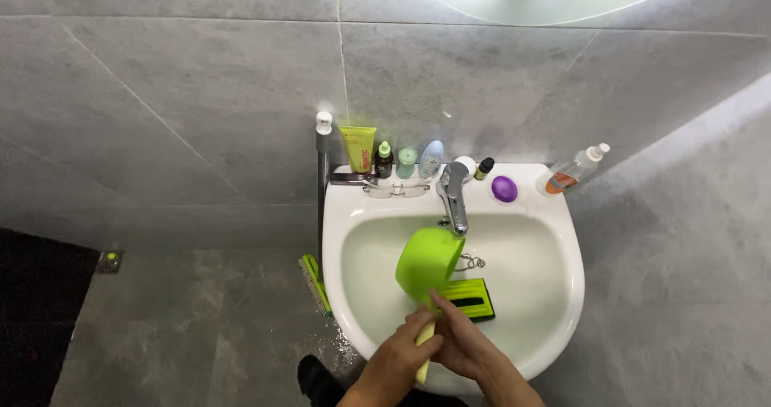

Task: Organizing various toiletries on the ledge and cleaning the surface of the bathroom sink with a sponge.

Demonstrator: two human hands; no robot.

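A lime green plastic scoop [428, 263] with a long handle is tilted over the white sink [554, 238], its bowl just under the chrome tap [454, 201]. My left hand [401, 352] grips the handle near its end. My right hand [459, 340] rests on the handle next to the left, fingers pointing toward the bowl. A green and black scrub brush [471, 297] lies in the basin beside the scoop.
Along the sink's back ledge stand a yellow tube [358, 147], several small bottles [408, 160], a purple round object [504, 188], a clear spray bottle [574, 170] and glasses [395, 188]. A green brush [314, 282] lies on the grey floor left of the sink.
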